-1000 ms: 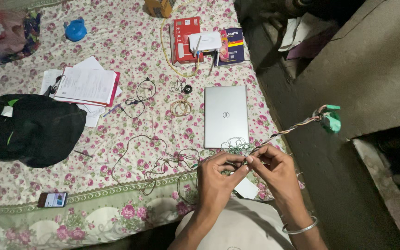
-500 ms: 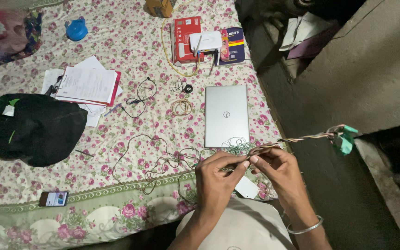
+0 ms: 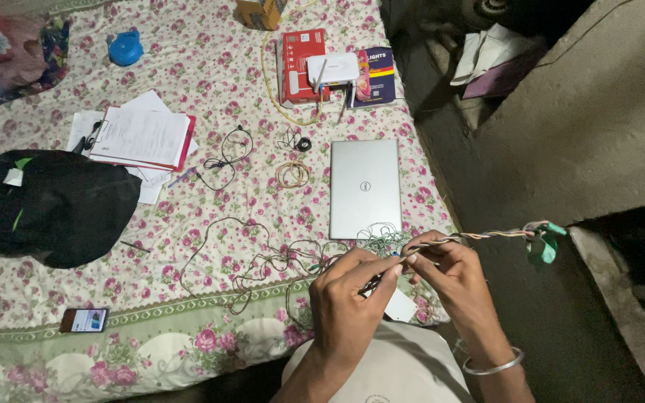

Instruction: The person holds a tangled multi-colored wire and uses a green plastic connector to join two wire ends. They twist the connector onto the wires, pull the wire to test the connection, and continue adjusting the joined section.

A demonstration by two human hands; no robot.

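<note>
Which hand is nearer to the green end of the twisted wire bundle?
The right hand is nearer: it grips the twisted wire bundle on the side leading out to the green end. The left hand pinches the bundle farther back, on the bed side.

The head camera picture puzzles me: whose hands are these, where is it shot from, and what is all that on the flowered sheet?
There is no machine here. A person wears a camera on the head, so you look down on their own two bare hands. The left hand and the right hand together pinch a twisted bundle of thin coloured wires, which ends to the right in a green wrapped tip.

Below them lies a bed with a flowered sheet. On it lie a closed silver laptop, a loose tangle of wires, a black bag, a stack of papers on a red folder, a small phone, a blue round lid-like thing and a white router on a red box.
</note>
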